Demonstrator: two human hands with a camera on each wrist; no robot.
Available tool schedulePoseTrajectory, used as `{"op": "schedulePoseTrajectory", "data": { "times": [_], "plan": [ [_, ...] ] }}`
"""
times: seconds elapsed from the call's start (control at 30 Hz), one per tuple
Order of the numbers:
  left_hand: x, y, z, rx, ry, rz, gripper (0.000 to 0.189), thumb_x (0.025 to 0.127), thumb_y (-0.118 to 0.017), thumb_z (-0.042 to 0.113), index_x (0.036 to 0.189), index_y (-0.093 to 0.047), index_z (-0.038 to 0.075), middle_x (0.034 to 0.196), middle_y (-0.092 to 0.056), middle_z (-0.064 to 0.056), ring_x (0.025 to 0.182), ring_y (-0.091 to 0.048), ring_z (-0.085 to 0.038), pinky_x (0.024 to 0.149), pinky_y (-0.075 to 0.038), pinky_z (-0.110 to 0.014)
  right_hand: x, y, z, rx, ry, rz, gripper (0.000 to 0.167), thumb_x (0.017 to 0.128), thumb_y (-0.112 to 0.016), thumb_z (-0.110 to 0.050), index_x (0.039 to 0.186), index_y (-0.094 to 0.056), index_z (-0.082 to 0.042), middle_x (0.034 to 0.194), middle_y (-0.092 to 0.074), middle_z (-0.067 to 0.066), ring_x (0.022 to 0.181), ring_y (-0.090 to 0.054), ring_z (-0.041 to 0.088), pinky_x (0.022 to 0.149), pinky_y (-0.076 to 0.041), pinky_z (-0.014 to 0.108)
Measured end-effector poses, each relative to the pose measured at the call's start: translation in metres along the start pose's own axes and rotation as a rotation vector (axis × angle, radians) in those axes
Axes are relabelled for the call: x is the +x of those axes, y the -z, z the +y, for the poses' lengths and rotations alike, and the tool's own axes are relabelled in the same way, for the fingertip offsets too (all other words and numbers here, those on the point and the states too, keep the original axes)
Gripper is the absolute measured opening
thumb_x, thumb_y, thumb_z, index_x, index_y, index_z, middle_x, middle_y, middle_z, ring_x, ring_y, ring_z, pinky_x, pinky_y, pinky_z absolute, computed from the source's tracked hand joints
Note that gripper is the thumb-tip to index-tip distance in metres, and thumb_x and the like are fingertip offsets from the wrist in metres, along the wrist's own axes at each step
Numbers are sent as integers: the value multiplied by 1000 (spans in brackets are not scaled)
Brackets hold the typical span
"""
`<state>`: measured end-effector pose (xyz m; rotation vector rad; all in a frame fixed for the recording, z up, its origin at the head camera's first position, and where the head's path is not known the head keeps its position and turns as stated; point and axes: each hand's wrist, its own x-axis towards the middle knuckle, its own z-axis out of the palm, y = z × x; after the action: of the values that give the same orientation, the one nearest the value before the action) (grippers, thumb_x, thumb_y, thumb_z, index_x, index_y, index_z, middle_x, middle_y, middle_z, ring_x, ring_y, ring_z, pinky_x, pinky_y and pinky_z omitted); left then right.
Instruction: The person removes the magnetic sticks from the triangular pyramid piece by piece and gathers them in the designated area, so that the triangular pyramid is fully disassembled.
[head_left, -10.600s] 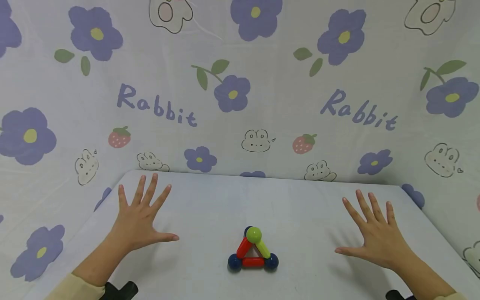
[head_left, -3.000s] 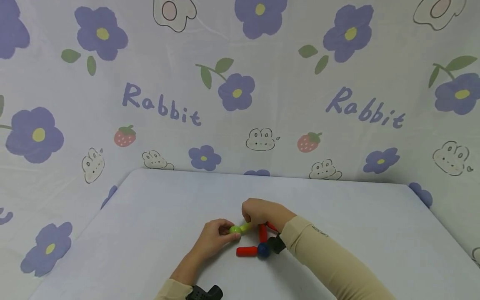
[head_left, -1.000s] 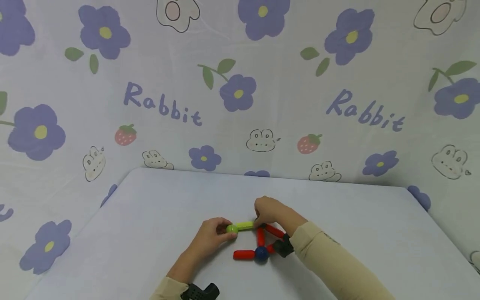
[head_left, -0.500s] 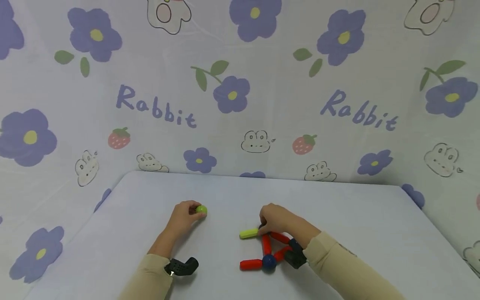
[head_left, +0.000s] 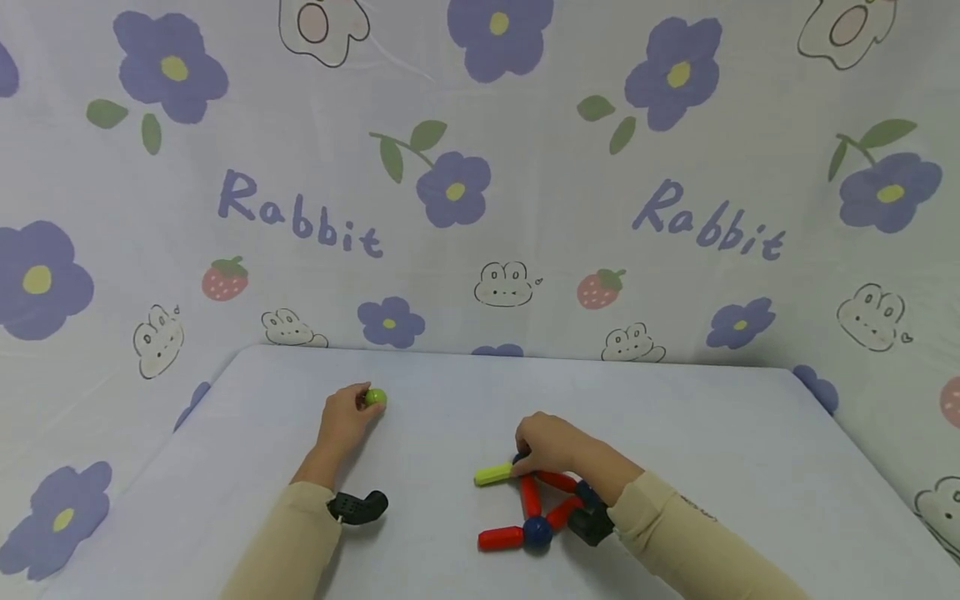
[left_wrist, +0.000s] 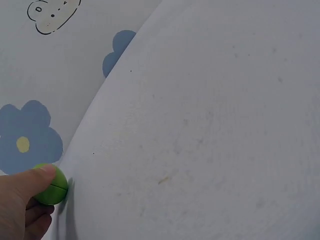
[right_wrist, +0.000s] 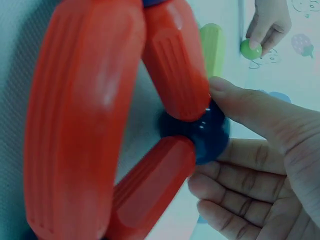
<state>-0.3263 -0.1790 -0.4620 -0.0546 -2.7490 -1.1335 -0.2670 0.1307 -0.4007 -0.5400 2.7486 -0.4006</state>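
Toward the far left of the table (head_left: 427,533), the left hand (head_left: 343,425) pinches the green ball (head_left: 377,398), thumb on top, well apart from the other pieces. Nearer the middle, the right hand (head_left: 553,443) grips a blue ball (right_wrist: 215,135), from which the yellow rod (head_left: 492,475) points left. Three red rods (head_left: 531,497) join there in a triangle; from its near ball (head_left: 537,532) a fourth red rod (head_left: 500,539) also juts left.

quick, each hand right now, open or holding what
Left hand: holding the green ball.
Right hand: holding a dark blue ball joined to red rods.
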Motion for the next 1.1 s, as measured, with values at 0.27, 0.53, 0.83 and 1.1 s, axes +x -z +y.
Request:
{"op": "schedulePoseTrajectory", "data": {
  "times": [0.27, 0.53, 0.83, 1.1],
  "plan": [
    [-12, 1, 8, 14, -86, 46, 57, 86, -67, 21, 131, -47, -5, 134, -47, -26, 127, -42, -40, 108, -34, -48, -31, 4, 1, 57, 108, 108, 38, 77, -76, -25, 106, -67, -1, 95, -65, 7, 91, -57, 20, 83, -51, 37],
    [-55, -4, 36, 24, -346, 39, 48, 81, -72, 18, 121, -58, -2, 125, -59, -18, 119, -53, -33, 102, -42, -44, -75, -9, 3, 166, 228, 40, 29, 73, -79, -24, 95, -68, -8, 86, -60, -1, 83, -52, 15, 70, -48, 23],
    [-118, -31, 85, 27, -524, -344, 28, 84, -69, 23, 107, -67, 7, 98, -69, -2, 89, -62, -11, 80, -54, -26, -88, -30, 1, 108, 161, 38, 33, 70, -81, -26, 98, -70, -13, 93, -62, -8, 86, -51, 7, 81, -52, 30],
    [-143, -49, 109, 85, -474, -547, 30, 82, -71, 30, 106, -68, 12, 89, -65, 9, 76, -52, 1, 74, -47, -15, -89, -41, 2, 114, 210, 174, 28, 69, -81, -25, 92, -70, -14, 86, -61, -10, 81, -47, 4, 75, -48, 24]
  ]
}}
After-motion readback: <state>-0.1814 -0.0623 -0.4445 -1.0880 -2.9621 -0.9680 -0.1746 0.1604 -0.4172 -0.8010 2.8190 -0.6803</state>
